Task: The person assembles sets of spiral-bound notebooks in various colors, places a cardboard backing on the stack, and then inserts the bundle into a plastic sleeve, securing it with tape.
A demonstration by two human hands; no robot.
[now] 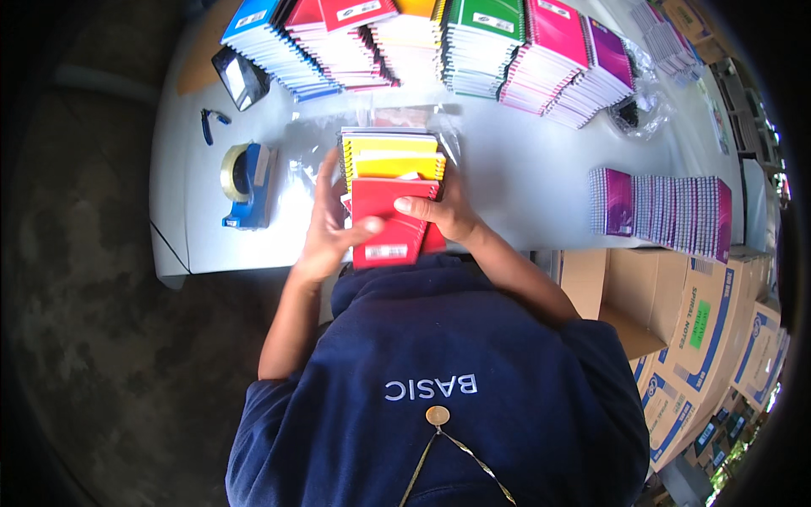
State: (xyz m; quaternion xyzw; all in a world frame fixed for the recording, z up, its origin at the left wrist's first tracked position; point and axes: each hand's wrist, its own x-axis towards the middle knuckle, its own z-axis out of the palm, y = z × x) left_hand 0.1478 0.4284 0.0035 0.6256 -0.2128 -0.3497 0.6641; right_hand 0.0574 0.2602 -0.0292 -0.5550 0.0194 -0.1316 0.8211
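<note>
A small stack of spiral notebooks is between my hands at the table's near edge. A red spiral notebook (390, 226) lies uppermost, nearest me; yellow spiral notebooks (397, 145) stick out behind it, unevenly staggered. My right hand (448, 209) grips the stack's right side, thumb on the red cover, its other fingers mostly hidden. Along the left side, my left hand (328, 232) cups the stack with fingers stretched along the edge and thumb over the red cover; it is slightly blurred. Under and beyond the stack lies clear plastic film (452, 127).
Tall notebook piles, blue (252, 15), green (488, 19) and pink (557, 29) among them, line the far side. On the left are a blue tape dispenser (253, 190), a dark phone-like device (240, 78) and a small cutter (213, 124). Purple notebooks (663, 211) and cardboard boxes (705, 329) stand right.
</note>
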